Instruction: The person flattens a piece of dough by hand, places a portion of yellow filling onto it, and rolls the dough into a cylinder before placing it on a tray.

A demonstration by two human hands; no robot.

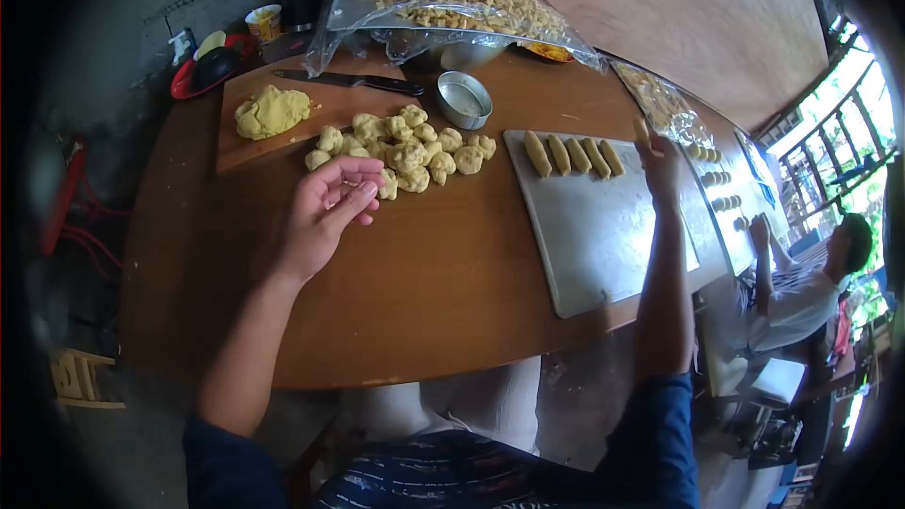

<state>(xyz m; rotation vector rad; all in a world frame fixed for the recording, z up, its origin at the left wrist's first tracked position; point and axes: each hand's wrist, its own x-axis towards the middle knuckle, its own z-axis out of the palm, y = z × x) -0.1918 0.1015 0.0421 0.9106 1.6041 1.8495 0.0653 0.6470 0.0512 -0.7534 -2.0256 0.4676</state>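
Observation:
My left hand (332, 205) is raised over the wooden table, its fingers loosely curled and nothing seen in them. Just beyond it lies a pile of pale yellow dough pieces (410, 153), lumpy and roughly round. My right hand (663, 165) is above the metal tray (594, 236), pinching what looks like a dough roll (642, 130), partly hidden by the fingers. Several finished dough rolls (573, 155) lie side by side along the tray's far edge. A large lump of dough (271, 113) sits on the wooden cutting board (247, 153) at the left.
A knife (363, 82) lies across the board, near a round metal tin (464, 100). Behind, a plastic-covered tray (344, 9) of crumbly pieces rests over a bowl. At right, another person (801, 292) reaches to a tray with rows of small dough pieces (721, 190).

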